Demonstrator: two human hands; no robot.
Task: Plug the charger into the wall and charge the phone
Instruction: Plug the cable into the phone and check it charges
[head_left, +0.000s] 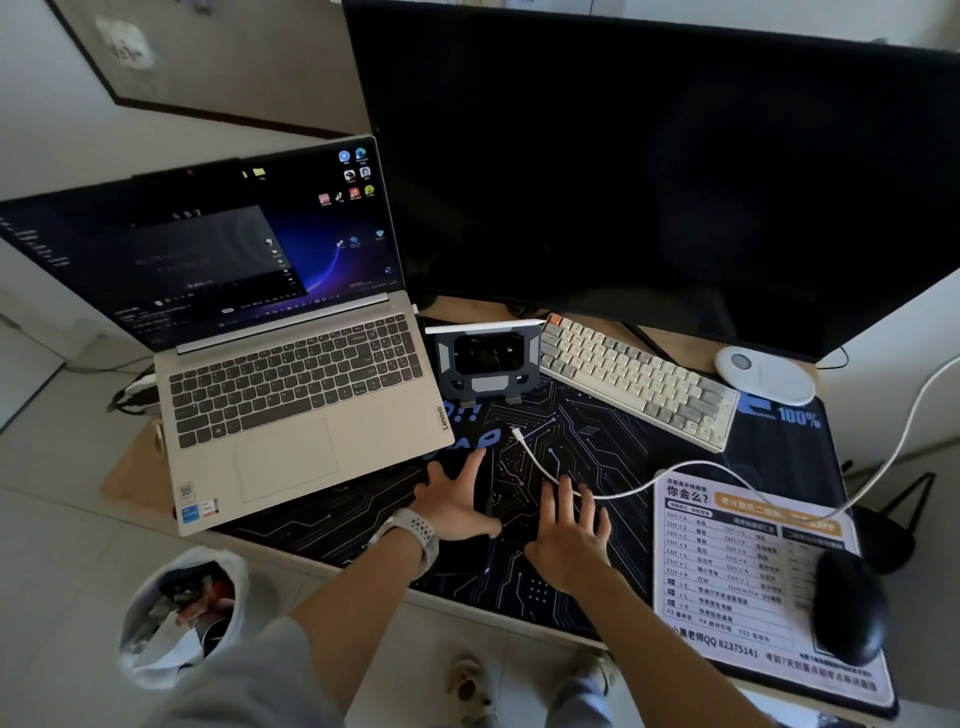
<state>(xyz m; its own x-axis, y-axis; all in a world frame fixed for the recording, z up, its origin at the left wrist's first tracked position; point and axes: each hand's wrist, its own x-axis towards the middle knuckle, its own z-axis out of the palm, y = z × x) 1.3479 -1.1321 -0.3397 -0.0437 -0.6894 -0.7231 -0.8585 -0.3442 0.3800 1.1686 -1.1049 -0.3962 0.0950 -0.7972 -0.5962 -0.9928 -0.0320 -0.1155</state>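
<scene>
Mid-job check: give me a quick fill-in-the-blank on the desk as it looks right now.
1. The white cable lies with its plug end free on the ____ mat.
2. Both hands, left hand and right hand, are ____, holding nothing.
3. The stand sits between the laptop and the ____.
4. The monitor screen is ____.

Missing words: desk; open; keyboard; dark

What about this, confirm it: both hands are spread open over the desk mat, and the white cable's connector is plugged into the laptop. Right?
Not right. The head view shows the white cable's connector lying loose on the desk mat, beside the laptop, not plugged into it. The left hand and right hand are spread open over the mat, as stated.
</scene>
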